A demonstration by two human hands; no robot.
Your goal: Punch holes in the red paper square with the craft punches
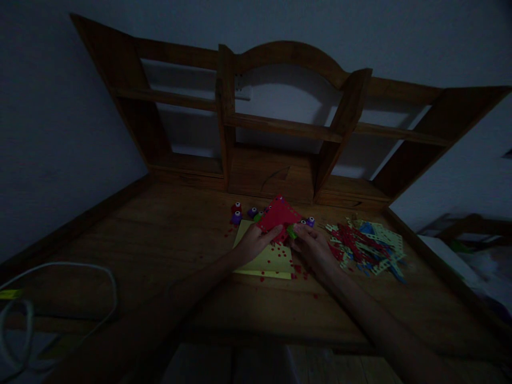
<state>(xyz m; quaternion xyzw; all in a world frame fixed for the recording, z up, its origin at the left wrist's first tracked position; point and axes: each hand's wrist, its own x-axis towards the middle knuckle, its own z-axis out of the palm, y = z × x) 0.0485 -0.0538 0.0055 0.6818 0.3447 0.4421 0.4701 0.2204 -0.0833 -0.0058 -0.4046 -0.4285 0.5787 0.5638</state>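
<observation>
My left hand [256,241] pinches the lower left side of a sheet of red paper [279,214], thumb on top. Along the paper's edges run small punched holes. At its lower right edge my right hand [312,246] is closed around a small green craft punch [292,231], which sits on the paper's edge. Below lies a yellow sheet of paper [256,265], sprinkled with tiny red cut-outs [269,262]. Beyond the hands stand more small punches, among them a red punch [237,207] and a purple punch [236,217].
To the right is a pile of red, blue and pale green paper strips [366,248] with punched holes. A wooden shelf unit [276,170] stands along the back of the wooden desk [160,234]. A white cable [80,263] loops at the left. The room is dim.
</observation>
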